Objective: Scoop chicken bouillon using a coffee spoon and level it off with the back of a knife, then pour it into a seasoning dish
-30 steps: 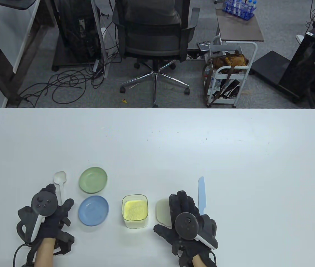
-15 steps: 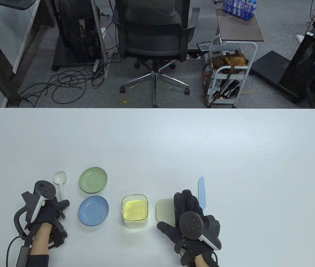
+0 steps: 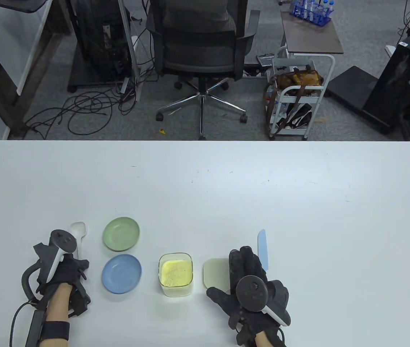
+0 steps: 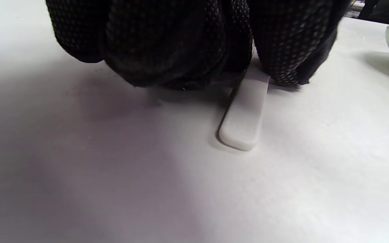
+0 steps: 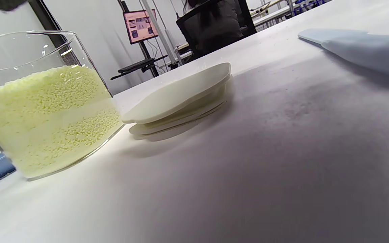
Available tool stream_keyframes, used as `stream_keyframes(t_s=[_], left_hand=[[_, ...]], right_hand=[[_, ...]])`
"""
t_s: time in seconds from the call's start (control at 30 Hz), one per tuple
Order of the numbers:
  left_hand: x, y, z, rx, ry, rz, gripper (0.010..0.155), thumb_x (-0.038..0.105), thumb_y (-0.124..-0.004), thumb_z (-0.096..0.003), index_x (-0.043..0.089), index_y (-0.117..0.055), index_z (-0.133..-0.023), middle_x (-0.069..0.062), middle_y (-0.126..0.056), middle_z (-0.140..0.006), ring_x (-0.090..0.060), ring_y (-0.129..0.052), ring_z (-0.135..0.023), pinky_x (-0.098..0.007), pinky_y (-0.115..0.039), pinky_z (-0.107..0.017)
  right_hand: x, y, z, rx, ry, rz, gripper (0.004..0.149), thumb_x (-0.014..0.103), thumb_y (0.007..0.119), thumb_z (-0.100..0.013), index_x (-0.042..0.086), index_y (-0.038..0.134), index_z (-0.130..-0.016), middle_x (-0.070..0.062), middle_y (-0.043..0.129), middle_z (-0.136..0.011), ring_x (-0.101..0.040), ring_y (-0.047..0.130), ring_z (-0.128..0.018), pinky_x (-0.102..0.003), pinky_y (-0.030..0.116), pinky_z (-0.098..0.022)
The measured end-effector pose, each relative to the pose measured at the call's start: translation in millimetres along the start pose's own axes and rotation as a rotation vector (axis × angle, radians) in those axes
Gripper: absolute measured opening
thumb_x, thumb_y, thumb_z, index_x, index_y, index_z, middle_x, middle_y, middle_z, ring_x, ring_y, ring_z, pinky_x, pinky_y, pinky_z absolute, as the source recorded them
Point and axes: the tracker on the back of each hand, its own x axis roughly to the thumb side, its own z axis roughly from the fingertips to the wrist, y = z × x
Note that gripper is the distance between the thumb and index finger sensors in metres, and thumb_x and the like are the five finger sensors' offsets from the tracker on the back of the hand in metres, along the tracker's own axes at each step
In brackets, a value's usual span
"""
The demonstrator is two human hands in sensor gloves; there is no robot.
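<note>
Here the left hand (image 3: 65, 269) curls over the white spoon (image 3: 79, 231), fingers (image 4: 282, 44) pinching its handle on the table (image 3: 226, 188), left of the green dish (image 3: 121, 234) and blue dish (image 3: 121, 273). The right hand (image 3: 250, 285) lies flat, fingers together, between the lid (image 3: 215, 271) and blue knife (image 3: 263, 249). The bouillon jar (image 3: 176, 274) stands open beside the lid.

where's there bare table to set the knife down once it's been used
The bare table runs wide beyond the blue knife and across the far half behind the green dish. It is crowded near the front: spoon, blue dish, bouillon container and lid sit close together.
</note>
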Motion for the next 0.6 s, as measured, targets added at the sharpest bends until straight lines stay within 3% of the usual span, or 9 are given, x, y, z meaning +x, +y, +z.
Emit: stream_keyframes(t_s=[0.6], left_hand=[[-0.6,-2.4,0.5,-0.017,-0.026,0.028,0.043,0.048,-0.091,-0.0335,0.016,-0.086,-0.062,-0.011,-0.095,-0.04,-0.011,-0.092,-0.016,-0.044,-0.079,-0.042]], right_hand=[[0.7,-2.4,1.5,-0.021,-0.007,0.011,0.096,0.066,0.068,-0.043,0.023,0.0,-0.095,-0.014,-0.01,-0.105,-0.055,0.017,-0.101,-0.076,0.031,-0.069]])
